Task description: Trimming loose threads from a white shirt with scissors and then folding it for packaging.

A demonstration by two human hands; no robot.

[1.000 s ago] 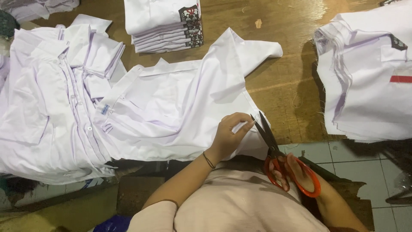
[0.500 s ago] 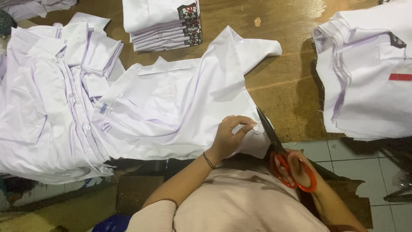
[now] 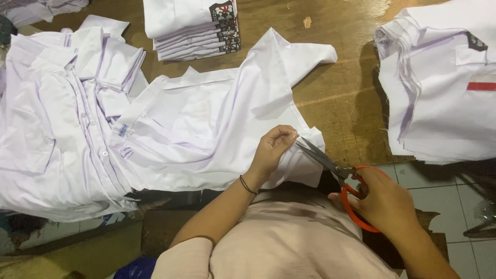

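Table: a brown wooden tabletop (image 3: 341, 103) fills the upper view, its near edge just ahead of the person's body.
Left heap: a loose heap of white shirts (image 3: 51, 129) covers the table's left side, collars and button plackets showing.
Right pile: a flat pile of white shirts (image 3: 439, 93) lies at the right edge, with a red stripe and a dark patch on the top one.
Spread shirt: a single white shirt (image 3: 206, 129) lies open across the middle of the table, one sleeve pointing toward the far side, its lower corner hanging over the near edge.
Folded stack: a neat stack of folded white shirts (image 3: 181, 26) with dark patterned badges sits at the top, beyond the spread shirt.
Left hand: the left hand (image 3: 271, 152) rests on the spread shirt's lower right corner, fingertips pinching the cloth's edge.
Right hand: the right hand (image 3: 385, 204) is closed through the handles.
Scissors: the orange-handled scissors (image 3: 336, 170) have their dark blade tips at the pinched cloth, beside the left fingertips.
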